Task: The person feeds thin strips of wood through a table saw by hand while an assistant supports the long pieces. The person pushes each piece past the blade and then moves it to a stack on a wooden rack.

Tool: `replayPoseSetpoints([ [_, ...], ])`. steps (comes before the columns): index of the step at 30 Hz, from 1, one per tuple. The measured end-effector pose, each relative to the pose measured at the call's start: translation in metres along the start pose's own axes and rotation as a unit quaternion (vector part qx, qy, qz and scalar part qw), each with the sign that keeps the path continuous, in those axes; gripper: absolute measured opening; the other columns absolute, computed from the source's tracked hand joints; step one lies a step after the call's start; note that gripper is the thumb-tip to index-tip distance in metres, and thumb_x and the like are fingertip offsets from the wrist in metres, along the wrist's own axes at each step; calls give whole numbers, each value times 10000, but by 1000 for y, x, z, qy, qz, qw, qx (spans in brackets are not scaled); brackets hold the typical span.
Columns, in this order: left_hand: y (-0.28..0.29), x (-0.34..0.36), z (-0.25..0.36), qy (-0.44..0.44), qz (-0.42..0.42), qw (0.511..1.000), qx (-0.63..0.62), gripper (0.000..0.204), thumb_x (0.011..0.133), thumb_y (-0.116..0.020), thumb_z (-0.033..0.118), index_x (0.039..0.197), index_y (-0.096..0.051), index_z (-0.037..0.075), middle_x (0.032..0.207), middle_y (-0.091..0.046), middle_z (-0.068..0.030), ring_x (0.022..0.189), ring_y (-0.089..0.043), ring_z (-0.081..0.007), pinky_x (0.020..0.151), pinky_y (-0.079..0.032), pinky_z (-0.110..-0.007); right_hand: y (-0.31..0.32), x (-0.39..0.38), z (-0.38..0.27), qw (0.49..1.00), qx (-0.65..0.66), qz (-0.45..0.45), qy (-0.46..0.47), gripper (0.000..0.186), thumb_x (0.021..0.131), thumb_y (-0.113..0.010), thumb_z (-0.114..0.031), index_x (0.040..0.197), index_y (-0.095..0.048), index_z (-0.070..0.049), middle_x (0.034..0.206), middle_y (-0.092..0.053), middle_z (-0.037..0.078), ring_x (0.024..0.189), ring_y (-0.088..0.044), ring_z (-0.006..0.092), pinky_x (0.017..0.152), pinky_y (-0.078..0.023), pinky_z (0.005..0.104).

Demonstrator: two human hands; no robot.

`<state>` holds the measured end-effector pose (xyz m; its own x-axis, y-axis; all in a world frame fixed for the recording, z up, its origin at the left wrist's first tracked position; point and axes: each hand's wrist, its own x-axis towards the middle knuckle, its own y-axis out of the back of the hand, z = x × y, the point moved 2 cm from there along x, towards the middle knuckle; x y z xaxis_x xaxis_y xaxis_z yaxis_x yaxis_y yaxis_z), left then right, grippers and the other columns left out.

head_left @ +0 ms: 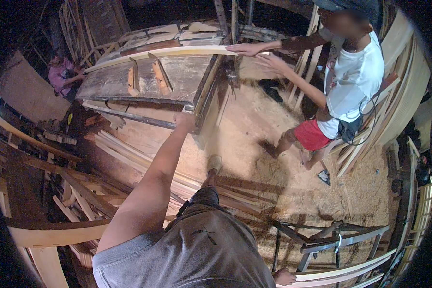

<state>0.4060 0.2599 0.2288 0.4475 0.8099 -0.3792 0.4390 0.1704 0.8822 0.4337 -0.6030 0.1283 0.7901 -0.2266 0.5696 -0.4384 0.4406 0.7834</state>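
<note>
My left arm stretches forward, and my left hand (185, 120) curls its fingers over the near corner of a worn wooden machine table (115, 81). A long pale curved strip (168, 52) lies along the table's far edge. A co-worker in a white shirt and red shorts (353, 77) has both hands (254, 53) on its right end. Two short wooden blocks (149, 74) stand on the tabletop. At the bottom edge, my right hand (285, 277) is closed at the end of another pale curved strip (345, 270).
Sawdust covers the floor (254, 125). Stacked planks (129, 153) lie below the table, and curved frames (48, 230) pile at the left. A metal stand (331, 237) sits at the lower right. More bent timbers (398, 96) lean behind the co-worker. Another person (62, 74) crouches at the far left.
</note>
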Motion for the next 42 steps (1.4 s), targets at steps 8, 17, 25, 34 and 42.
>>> replayPoseSetpoints([
  [8, -3, -2, 1, 7, 8, 1000, -8, 447, 788, -622, 345, 1175, -613, 121, 1209, -599, -88, 1080, -588, -273, 765, -472, -500, -2, 2, 2, 999, 5, -24, -47, 612, 829, -445, -516, 963, -580, 65, 896, -552, 287, 771, -547, 441, 576, -438, 535],
  [17, 5, -12, 7, -6, 20, 1000, 9, 358, 783, -608, 292, 1107, -653, 146, 1148, -638, -62, 1018, -622, -245, 717, -480, -501, -1, 3, 3, 996, 5, -50, -77, 617, 822, -448, -521, 946, -584, 68, 898, -552, 282, 781, -546, 435, 588, -440, 534],
  [25, 3, -14, 8, -6, 37, 999, 5, 383, 769, -619, 318, 1109, -656, 146, 1136, -645, -62, 995, -631, -244, 713, -483, -492, 2, 4, 3, 994, 14, -70, -83, 620, 813, -454, -521, 929, -590, 73, 897, -551, 276, 796, -545, 428, 605, -443, 531],
  [34, 4, -16, 10, 0, 42, 999, 14, 402, 781, -604, 335, 1124, -645, 131, 1149, -634, -70, 1010, -622, -246, 715, -480, -487, -11, 1, 14, 996, -8, -84, -42, 617, 804, -468, -504, 915, -606, 87, 884, -553, 263, 831, -535, 418, 639, -440, 530],
  [42, 2, -11, 6, 6, 39, 999, 13, 389, 805, -582, 320, 1134, -640, 120, 1160, -626, -83, 1023, -613, -264, 734, -474, -491, -11, 2, 8, 997, -2, -54, -50, 590, 814, -472, -497, 845, -603, 78, 847, -554, 255, 774, -543, 413, 614, -439, 527],
])
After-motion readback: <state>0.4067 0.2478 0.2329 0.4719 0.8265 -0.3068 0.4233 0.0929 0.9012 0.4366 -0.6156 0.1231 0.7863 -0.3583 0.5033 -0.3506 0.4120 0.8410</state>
